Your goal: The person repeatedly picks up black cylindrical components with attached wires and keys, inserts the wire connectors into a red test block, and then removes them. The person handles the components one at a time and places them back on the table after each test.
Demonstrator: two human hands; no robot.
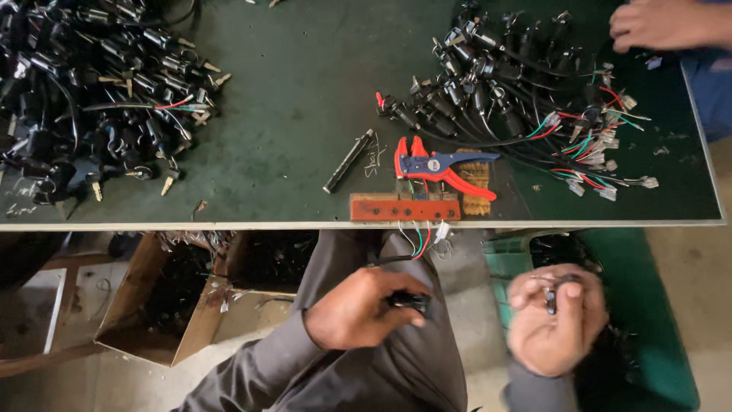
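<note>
My left hand (pixel 358 309) is closed around a small black switch part (pixel 410 302) below the table edge, over my lap. Its coloured wires (pixel 418 240) run up to the red wooden jig (pixel 404 207) on the table's near edge. My right hand (pixel 555 320) is blurred and grips a small dark part (pixel 550 297) above a green bin (pixel 648 305). Red-and-blue wire stripper pliers (pixel 438 168) lie on the table just behind the jig.
A heap of black switches with keys (pixel 91 91) covers the table's left. Another pile of wired switches (pixel 518 99) lies at the right. Another person's hand (pixel 659 24) rests at the far right. A black bar (pixel 348 160) lies mid-table. A cardboard box (pixel 164 297) sits on the floor.
</note>
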